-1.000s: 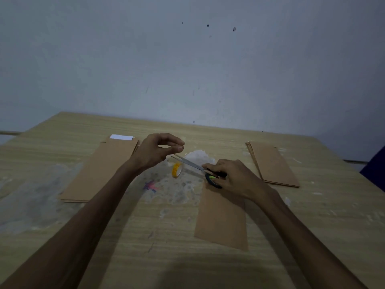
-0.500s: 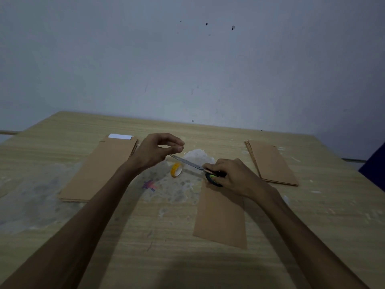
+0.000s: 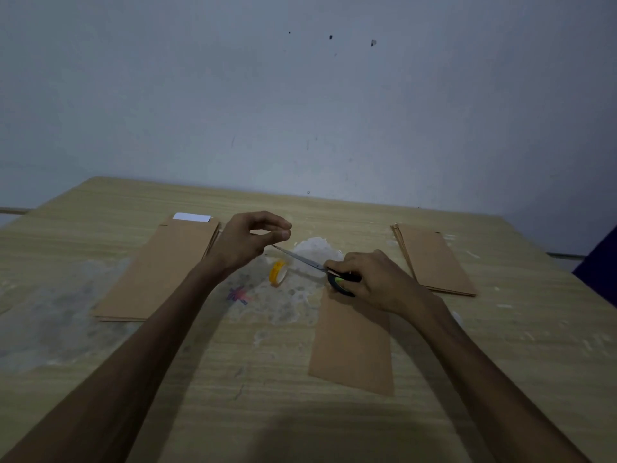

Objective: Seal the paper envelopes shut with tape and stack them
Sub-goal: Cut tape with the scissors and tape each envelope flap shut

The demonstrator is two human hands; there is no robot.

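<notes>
Now | right grip (image 3: 374, 279) clasps scissors (image 3: 320, 267) | envelope (image 3: 354, 342) beneath | left grip (image 3: 250, 238) pinching, contents unclear

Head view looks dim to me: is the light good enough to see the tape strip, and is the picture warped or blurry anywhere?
Head view: dim and bluish, with a dark shadow across the near table edge. The tape roll and scissors read clearly; any strip pinched by the left hand is too faint to make out. Wide-angle bending shows at the edges.
</notes>
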